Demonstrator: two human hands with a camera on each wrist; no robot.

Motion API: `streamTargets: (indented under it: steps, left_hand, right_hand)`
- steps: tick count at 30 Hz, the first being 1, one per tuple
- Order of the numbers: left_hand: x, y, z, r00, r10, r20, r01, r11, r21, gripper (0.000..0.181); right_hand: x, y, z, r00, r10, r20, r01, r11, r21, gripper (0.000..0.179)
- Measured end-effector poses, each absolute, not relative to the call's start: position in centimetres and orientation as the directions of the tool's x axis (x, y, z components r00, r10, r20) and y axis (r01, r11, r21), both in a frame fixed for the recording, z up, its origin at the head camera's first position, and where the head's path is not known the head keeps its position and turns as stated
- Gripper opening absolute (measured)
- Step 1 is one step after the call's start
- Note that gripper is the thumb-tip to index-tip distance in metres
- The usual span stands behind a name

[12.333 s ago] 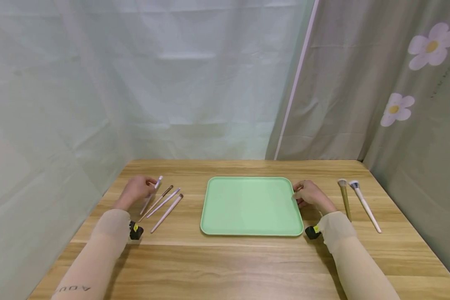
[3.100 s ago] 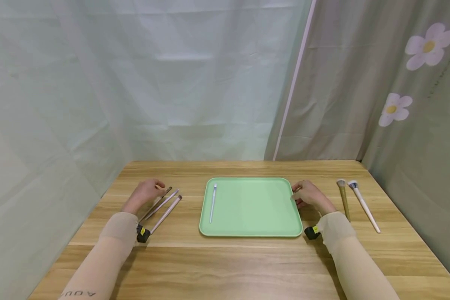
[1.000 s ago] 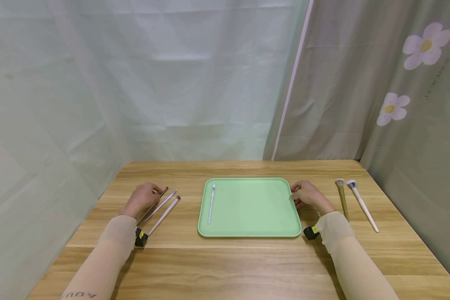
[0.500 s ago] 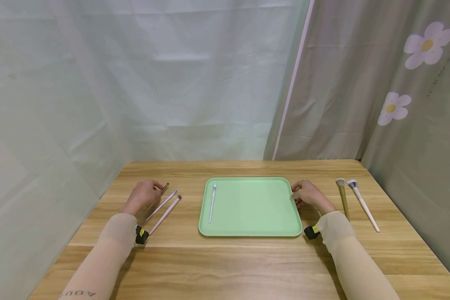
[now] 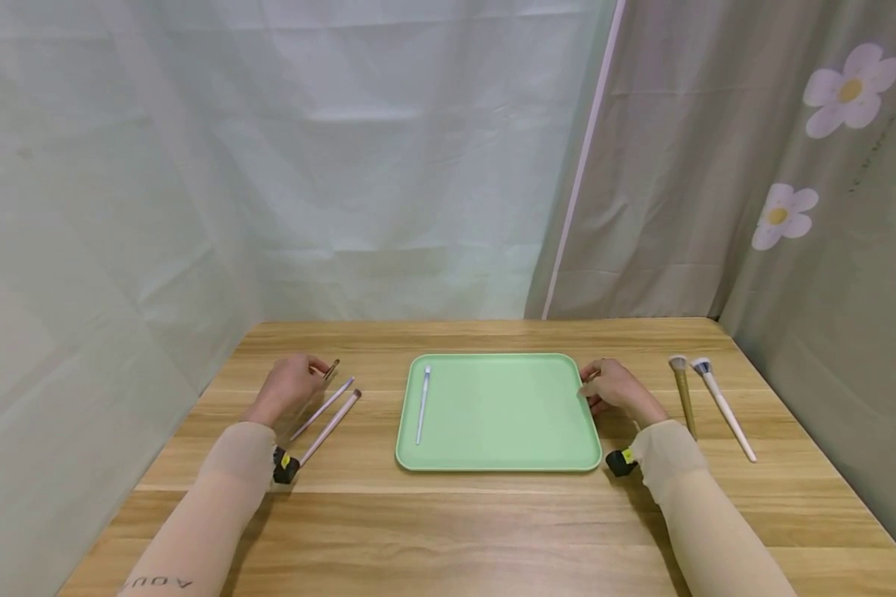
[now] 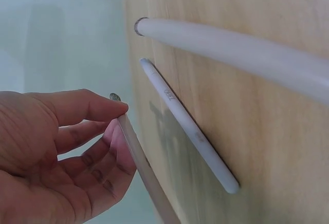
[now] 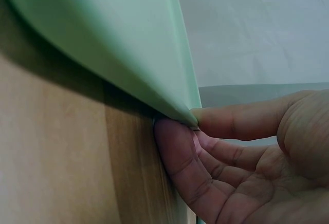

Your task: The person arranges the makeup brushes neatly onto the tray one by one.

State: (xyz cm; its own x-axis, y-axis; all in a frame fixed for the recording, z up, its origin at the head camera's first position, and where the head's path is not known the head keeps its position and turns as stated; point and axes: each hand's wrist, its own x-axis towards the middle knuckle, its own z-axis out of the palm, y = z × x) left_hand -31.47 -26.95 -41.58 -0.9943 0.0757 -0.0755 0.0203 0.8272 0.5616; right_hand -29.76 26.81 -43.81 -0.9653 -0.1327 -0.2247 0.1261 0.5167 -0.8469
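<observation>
Between thumb and fingertips, my left hand [image 5: 287, 385] pinches a thin makeup brush [image 6: 141, 162]; its brown tip sticks out past the fingers in the head view. The brush looks raised off the table in the left wrist view. Close beside it on the wood lie a slim lilac makeup brush [image 6: 187, 124] and a thicker pinkish one [image 5: 331, 427]. My right hand [image 5: 618, 390] pinches the right rim of a light green tray [image 5: 508, 414], thumb and finger on either side of the edge. One pale makeup brush [image 5: 423, 406] lies lengthwise in the tray's left part.
To the right of the right hand, a makeup brush with an olive-gold handle [image 5: 684, 398] and a larger white-handled brush [image 5: 726, 412] lie on the wooden table [image 5: 463, 539]. Curtains [image 5: 388, 166] hang behind the table and along both sides.
Since the oldest frame, the pale brush has gone from the left group into the tray. Over the last second, my left hand has lifted the brown-tipped brush slightly. The right hand has stayed put.
</observation>
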Motion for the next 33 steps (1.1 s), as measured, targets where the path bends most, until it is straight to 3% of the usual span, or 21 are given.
streamTargets:
  steps: [16,33]
  left_hand:
    - [-31.7,-25.3,-40.9,-0.993,0.113,0.018,0.106,0.839,0.534,0.036]
    - [-31.1,-22.7,-40.3,-0.99,0.141,0.025,0.129,0.799,0.587,0.033]
  right_hand:
    - [-29.8,26.8,-43.8,-0.964,-0.133,-0.23,0.131,0.513,-0.848,0.038]
    - [-29.8,26.8,-43.7,-0.965,-0.13,-0.228,0.131,0.516,-0.847,0.038]
